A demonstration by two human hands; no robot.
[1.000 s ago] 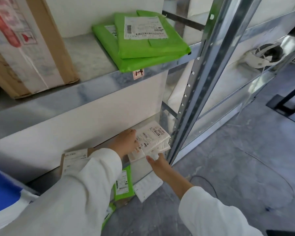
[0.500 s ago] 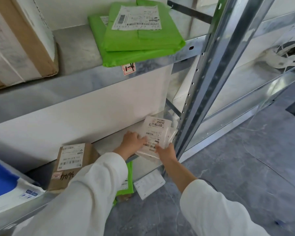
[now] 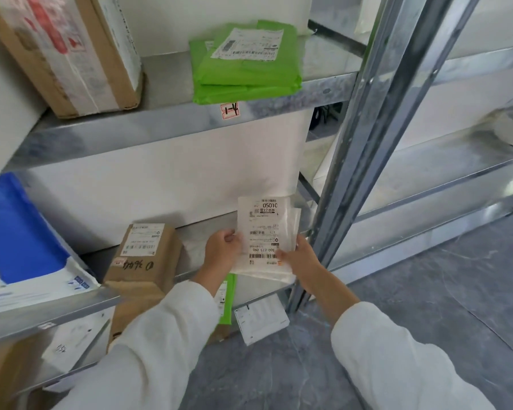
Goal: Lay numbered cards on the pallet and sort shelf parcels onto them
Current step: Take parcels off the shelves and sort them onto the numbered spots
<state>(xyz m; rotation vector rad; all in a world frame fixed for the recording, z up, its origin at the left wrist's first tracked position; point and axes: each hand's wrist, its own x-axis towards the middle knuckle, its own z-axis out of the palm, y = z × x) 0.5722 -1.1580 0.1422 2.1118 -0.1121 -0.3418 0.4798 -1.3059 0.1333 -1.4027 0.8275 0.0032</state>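
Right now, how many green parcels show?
3. The top green parcel lies on the bottom green parcel on the upper shelf; the third green parcel sits under the lower shelf, partly behind the left sleeve, which may hide more.

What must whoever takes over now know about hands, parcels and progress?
Both the left hand and right hand grip the white parcel, label toward the camera, at the front of the lower shelf.
The brown box sits on that shelf, to the left; green parcels lie stacked on the shelf above.
Pallet and cards are out of view; progress there cannot be told.
Left: carry this parcel to its card, then the others.
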